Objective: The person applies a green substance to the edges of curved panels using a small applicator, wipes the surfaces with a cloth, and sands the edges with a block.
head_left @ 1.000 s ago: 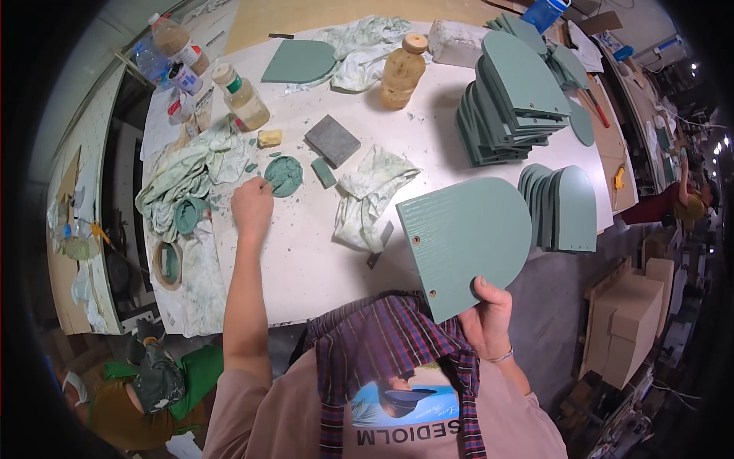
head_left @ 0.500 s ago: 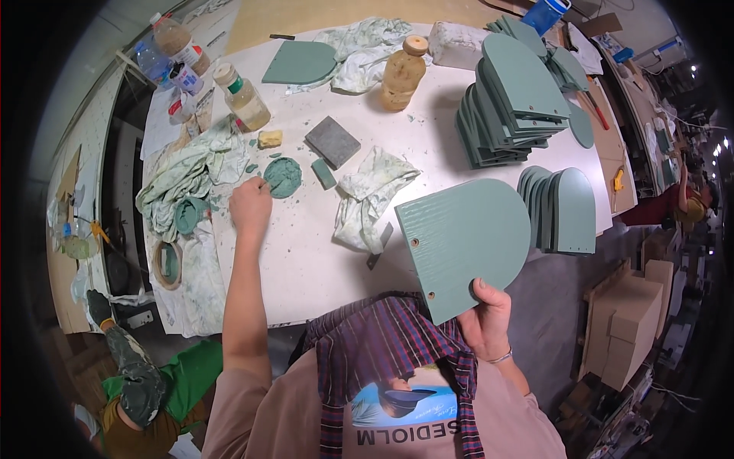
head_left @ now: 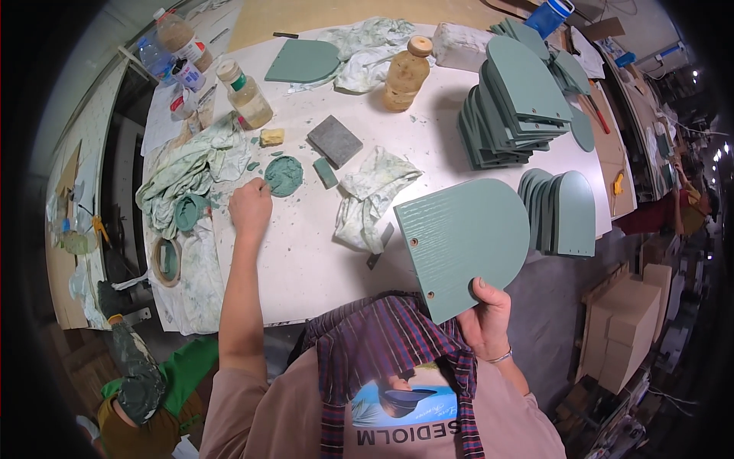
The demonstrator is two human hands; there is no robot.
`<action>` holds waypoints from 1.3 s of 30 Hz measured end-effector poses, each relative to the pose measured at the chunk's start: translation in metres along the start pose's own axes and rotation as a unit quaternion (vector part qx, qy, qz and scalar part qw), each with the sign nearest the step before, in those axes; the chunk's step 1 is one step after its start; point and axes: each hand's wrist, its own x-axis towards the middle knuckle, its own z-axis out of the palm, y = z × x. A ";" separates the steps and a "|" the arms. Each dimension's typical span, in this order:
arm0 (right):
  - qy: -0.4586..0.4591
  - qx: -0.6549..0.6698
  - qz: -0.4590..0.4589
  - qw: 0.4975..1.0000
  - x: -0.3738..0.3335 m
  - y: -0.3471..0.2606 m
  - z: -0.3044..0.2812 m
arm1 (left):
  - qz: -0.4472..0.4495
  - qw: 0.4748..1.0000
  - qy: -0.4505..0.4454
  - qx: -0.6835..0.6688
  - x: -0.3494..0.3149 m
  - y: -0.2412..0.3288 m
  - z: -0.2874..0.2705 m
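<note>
Board [head_left: 462, 249], green, held up by near edge of surface [head_left: 306, 264]; holed straight edge faces left, rounded end points right, slightly away; long axis unclear; right hand [head_left: 489, 317] pinches its near side; left hand [head_left: 251, 206] bunched beside green paste [head_left: 284, 177], cannot tell if pinching anything

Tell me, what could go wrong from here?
The panel is gripped by the right hand only near its lower edge, so it might tip or slip. The tall stack is piled unevenly and could slide if bumped. The left hand is right beside the green paste, which might smear where it isn't wanted.
</note>
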 end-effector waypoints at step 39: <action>-0.003 -0.005 0.003 1.000 0.000 0.001 -0.001 | 0.024 0.999 -0.010 0.029 -0.006 0.003 -0.008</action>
